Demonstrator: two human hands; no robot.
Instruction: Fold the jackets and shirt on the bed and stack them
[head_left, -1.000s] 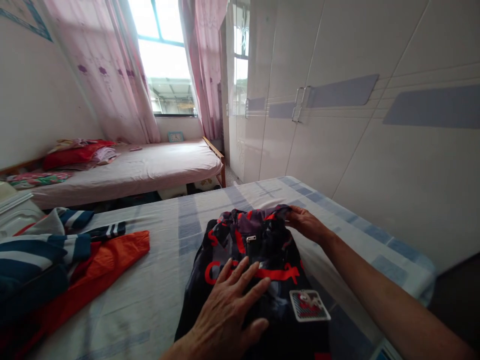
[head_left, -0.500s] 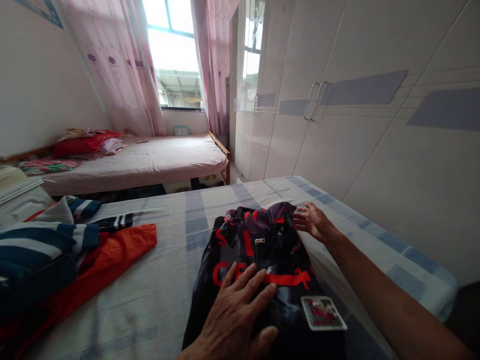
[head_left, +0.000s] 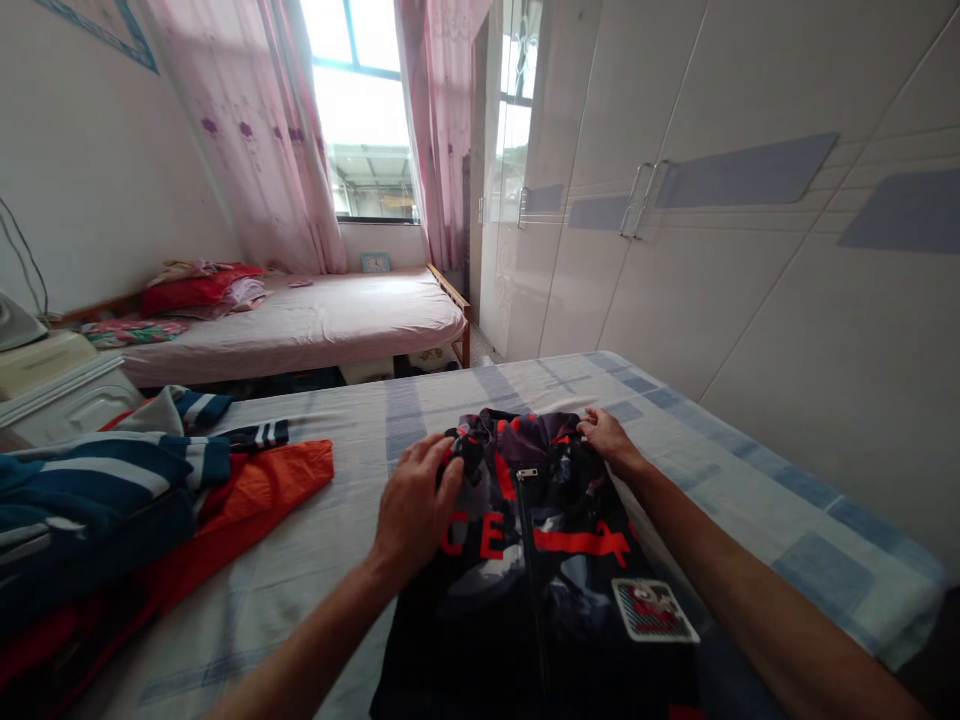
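A black zip-up jacket (head_left: 577,580) with red lettering and a square patch lies front up on the bed in front of me, its collar away from me. My left hand (head_left: 416,495) is closed at the left shoulder, fingers curled over the fabric and thumb on top. At the opposite shoulder, beside the collar, my right hand (head_left: 602,436) pinches the jacket's edge. The zipper pull (head_left: 527,473) sits near the collar, between both hands. Part of the lettering is hidden behind my left hand.
Blue-and-white striped clothing (head_left: 105,490) and an orange garment (head_left: 262,505) lie heaped at left on the checked bedsheet (head_left: 322,590). Beyond is a second bed (head_left: 337,315) under the window. A white wardrobe (head_left: 712,290) lines the right side.
My left hand has left the jacket's chest and moved up and left to its shoulder. My right hand, previously with fingers extended, has closed on the opposite shoulder. The view has turned slightly left.
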